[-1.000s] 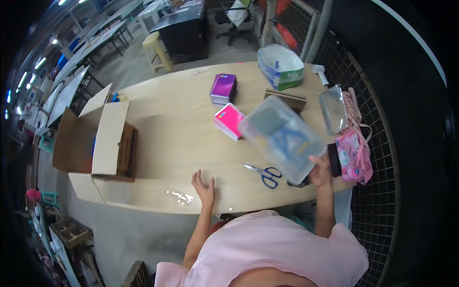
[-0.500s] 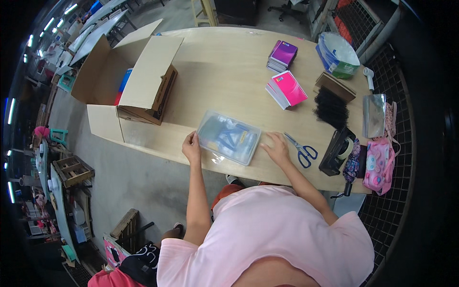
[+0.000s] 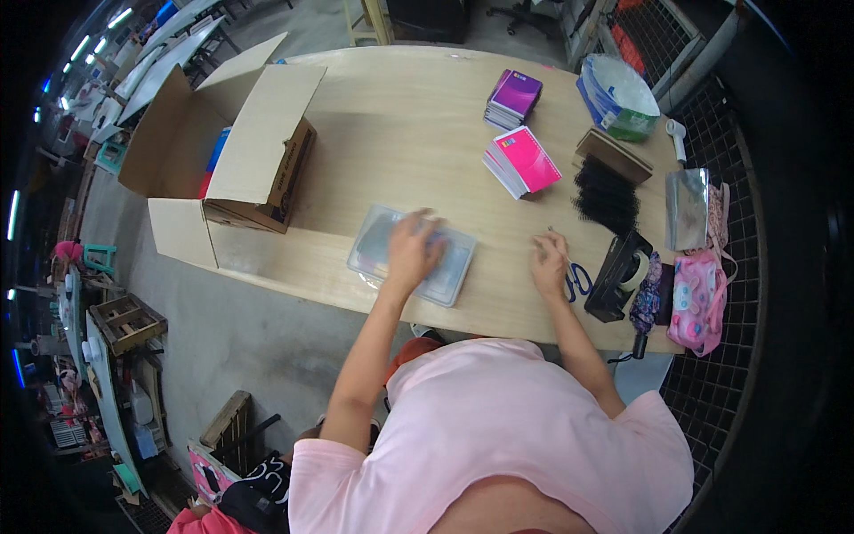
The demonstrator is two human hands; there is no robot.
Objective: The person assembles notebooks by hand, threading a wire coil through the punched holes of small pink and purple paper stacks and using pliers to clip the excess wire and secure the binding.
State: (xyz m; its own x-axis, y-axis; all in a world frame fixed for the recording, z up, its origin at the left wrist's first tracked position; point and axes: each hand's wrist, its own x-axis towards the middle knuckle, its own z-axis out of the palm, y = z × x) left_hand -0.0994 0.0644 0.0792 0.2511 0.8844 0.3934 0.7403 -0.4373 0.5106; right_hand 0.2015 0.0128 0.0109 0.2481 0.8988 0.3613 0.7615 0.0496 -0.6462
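Observation:
A clear plastic box (image 3: 456, 278) with a frosted lid lies near the table's front edge, bluish contents showing faintly through it. Over its middle is my left hand (image 3: 414, 254), fingers smeared by motion; whether it touches the lid or holds anything is unclear. To the right, my right hand (image 3: 550, 262) is closed around the blades of the blue-handled scissors (image 3: 580, 281). The scissors' handle loops stick out to the right of the hand, and most of the blades are hidden under it.
An open cardboard box (image 3: 258, 151) stands at the left. Two notebook stacks, purple (image 3: 516, 93) and pink (image 3: 527, 162), lie behind my right hand. Along the right are a black tape dispenser (image 3: 614, 289), black bristly bundle (image 3: 608, 196), plastic-wrapped pack (image 3: 618, 98) and pink pouch (image 3: 696, 303).
My left hand has gone from the box's left edge to above its lid. My right hand has left the box's right side and closed on the scissors, which have turned slightly.

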